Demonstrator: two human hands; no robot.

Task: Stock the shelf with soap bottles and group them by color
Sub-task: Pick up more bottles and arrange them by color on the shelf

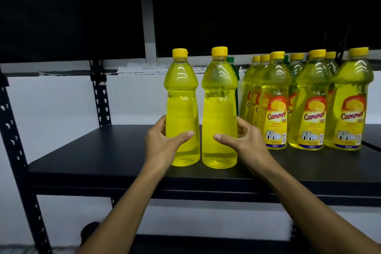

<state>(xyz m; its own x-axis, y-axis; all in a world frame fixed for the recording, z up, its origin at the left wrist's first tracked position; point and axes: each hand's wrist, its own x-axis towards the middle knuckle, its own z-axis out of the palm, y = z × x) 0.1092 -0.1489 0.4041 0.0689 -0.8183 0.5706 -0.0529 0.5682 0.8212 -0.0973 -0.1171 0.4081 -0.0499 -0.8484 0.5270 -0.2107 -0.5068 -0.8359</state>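
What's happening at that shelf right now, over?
Left hand grips one yellow bottle, right hand grips another. Both stand on the shelf, labels turned away. Labelled yellow group at right. Path clear.

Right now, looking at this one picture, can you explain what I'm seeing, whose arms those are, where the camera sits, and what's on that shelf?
No machine here: a person wears a wide-angle camera on the head, looking forward and down. The bare left hand has a grip on one clear plastic bottle of yellow soap with a yellow cap; the right hand holds a matching second yellow bottle. Both stand upright, labels turned away, on the black metal shelf. To the right stands a group of labelled yellow soap bottles, with green bottle caps peeking out behind.
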